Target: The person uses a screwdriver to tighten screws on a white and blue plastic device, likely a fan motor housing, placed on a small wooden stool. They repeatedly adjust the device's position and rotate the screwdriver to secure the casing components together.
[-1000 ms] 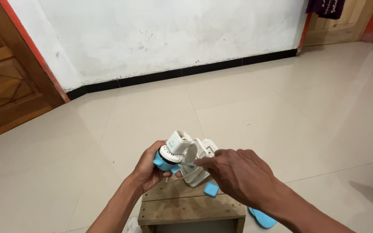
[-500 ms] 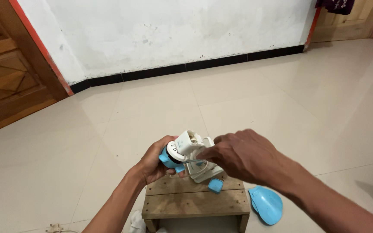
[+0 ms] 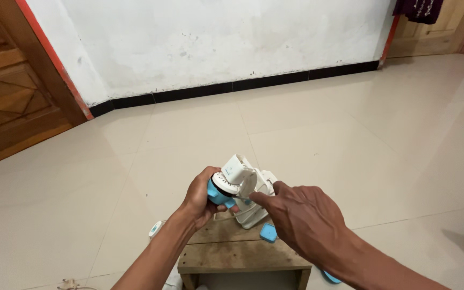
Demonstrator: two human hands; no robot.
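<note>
The left hand (image 3: pixel 198 200) is gripping a small white and blue appliance (image 3: pixel 236 185), its fingers wrapping around the round blue end and holding it just above the far edge of a low wooden counter (image 3: pixel 232 252). The right hand (image 3: pixel 302 217) is pinching a thin metal tool (image 3: pixel 241 200), fingers closing narrowly on it, with the tip touching the appliance near its white collar. The tool looks likely to slip off the smooth plastic and jab the left thumb, since the appliance is being held in the air rather than resting flat. A small blue square piece (image 3: pixel 268 232) is lying loose near the counter's edge and could be knocked to the tiled floor (image 3: pixel 350 139). The appliance looks partly taken apart: a white boxy top, a ribbed ring, and a white plastic shell hanging behind it.
</note>
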